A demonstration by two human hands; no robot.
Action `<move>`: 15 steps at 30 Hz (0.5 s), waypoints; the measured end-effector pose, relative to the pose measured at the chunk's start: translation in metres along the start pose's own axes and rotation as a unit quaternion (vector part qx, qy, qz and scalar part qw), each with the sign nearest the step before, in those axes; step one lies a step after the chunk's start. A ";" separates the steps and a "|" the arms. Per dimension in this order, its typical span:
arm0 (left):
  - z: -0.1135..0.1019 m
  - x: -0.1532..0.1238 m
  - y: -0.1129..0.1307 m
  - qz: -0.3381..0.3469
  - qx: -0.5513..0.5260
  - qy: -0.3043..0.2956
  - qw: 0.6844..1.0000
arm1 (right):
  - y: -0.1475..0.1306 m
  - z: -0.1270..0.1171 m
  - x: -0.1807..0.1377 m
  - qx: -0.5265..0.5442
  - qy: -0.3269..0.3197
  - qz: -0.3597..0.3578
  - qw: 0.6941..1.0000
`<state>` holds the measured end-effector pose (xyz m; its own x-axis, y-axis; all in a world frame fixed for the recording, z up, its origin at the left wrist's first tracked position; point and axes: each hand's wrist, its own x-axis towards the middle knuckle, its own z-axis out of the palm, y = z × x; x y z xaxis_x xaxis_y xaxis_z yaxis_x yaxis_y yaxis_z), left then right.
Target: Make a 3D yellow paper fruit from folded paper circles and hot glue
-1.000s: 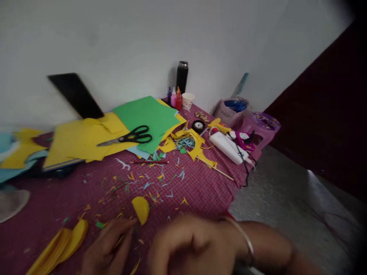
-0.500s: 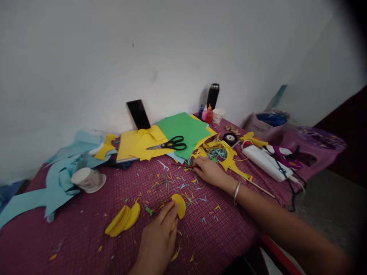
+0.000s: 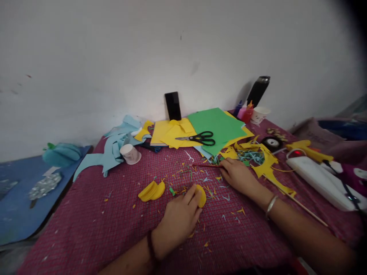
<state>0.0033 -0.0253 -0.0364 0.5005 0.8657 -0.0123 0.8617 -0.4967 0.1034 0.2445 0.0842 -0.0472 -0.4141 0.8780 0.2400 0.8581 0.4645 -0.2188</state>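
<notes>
My left hand [image 3: 179, 219] is closed on a yellow paper disc [image 3: 202, 196], its fingers pressed against the disc's left side above the cloth. To the left lies a fanned stack of yellow paper circles [image 3: 151, 190], apart from the hand. My right hand [image 3: 239, 175], farther back, is closed around a thin dark red stick [image 3: 208, 165] that looks like a pencil; its tip points left. Paper snippets in yellow, green and pale blue are scattered between and around both hands. Behind them, black-handled scissors [image 3: 200, 138] rest on yellow and green paper sheets [image 3: 218, 124].
Blue paper scraps [image 3: 110, 154] and a paper cup [image 3: 130, 154] lie at left. A phone [image 3: 173, 106] leans on the wall. A black bottle [image 3: 258, 91], glue bottles [image 3: 248, 113], tape [image 3: 272, 143] and a white power strip [image 3: 321, 183] stand right. A blue table [image 3: 23, 206] adjoins at left.
My view has swung left, so the table's contents sit farther right and the blue table shows. Both hands keep their holds on the yellow disc and the dark red stick.
</notes>
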 end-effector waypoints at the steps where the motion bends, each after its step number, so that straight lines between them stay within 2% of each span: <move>1: 0.000 0.002 -0.001 -0.002 -0.004 0.001 1.000 | 0.000 0.002 0.000 0.000 -0.001 0.001 1.000; 9: -0.001 0.013 -0.005 -0.002 -0.031 0.035 0.999 | -0.010 0.000 -0.004 -0.002 -0.005 0.004 1.000; 13: 0.005 0.011 -0.013 -0.003 -0.049 0.059 0.997 | -0.009 -0.013 -0.006 -0.001 0.030 0.022 0.999; 15: 0.011 0.010 -0.021 0.028 -0.042 0.078 0.996 | 0.001 -0.028 -0.007 -0.007 0.070 0.059 0.996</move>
<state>-0.0092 -0.0066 -0.0500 0.5235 0.8389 0.1490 0.8192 -0.5437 0.1827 0.2569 0.0753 -0.0230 -0.2646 0.9012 0.3434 0.9031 0.3564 -0.2395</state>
